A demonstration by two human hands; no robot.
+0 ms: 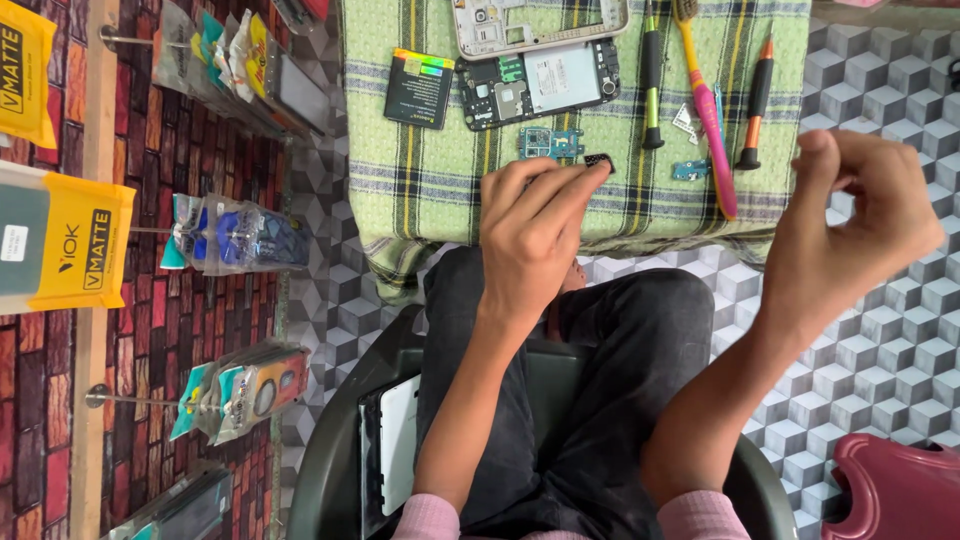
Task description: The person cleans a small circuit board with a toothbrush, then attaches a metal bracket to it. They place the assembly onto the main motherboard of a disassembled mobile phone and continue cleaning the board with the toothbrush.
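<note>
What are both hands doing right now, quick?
Left hand: fingers pinch a small black square part on the green checked cloth.
Right hand: raised, fingers curled, contents cannot be told.

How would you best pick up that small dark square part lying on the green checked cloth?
Pinch the small dark square part by its two opposite edges, coming from above. It lies flat on the green checked cloth, too thin to grasp otherwise; the left hand fingertips already touch it.
</note>
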